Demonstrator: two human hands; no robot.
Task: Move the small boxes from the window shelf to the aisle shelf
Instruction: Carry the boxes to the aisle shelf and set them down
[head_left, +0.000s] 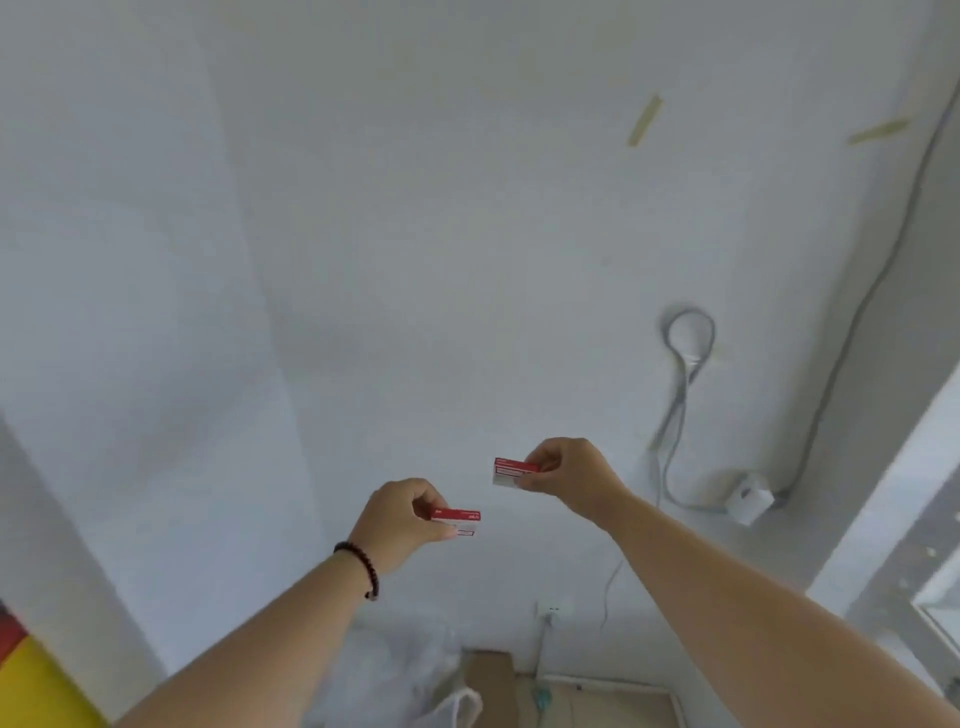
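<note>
My left hand, with a dark bead bracelet on the wrist, pinches a small red and white box between thumb and fingers. My right hand holds a second small red and white box the same way, a little higher and to the right. Both arms are raised in front of a plain white wall. The two boxes are apart, not touching. No shelf shows in the head view.
A grey cable loops on the wall and runs down to a small white device. A wall socket, cardboard and plastic wrap lie low. A window frame stands at the right, a yellow surface at bottom left.
</note>
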